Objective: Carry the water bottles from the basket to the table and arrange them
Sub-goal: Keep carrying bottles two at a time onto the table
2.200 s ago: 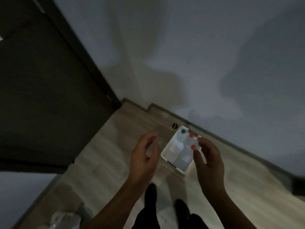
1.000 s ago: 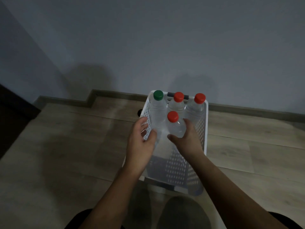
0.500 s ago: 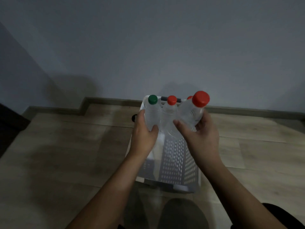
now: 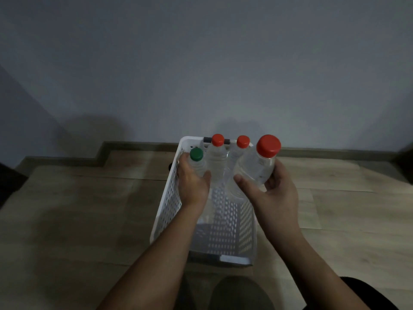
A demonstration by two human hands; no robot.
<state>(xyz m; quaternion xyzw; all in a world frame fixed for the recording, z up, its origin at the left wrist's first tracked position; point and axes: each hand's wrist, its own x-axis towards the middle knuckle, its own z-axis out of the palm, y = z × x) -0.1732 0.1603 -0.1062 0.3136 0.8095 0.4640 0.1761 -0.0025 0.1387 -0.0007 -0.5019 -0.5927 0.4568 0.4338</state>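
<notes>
Basket (image 4: 169,198) against grey wall (image 4: 201,63)

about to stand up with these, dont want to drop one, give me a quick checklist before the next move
1. Right hand wrapped around the red-capped bottle: ok.
2. Left hand gripping the green-capped bottle: ok.
3. Red-capped bottle lifted above the basket rim: ok.
4. Green-capped bottle free of the basket: cannot tell.
5. Caps screwed tight: cannot tell.
6. Table in sight: not ok, not in this view.
</notes>
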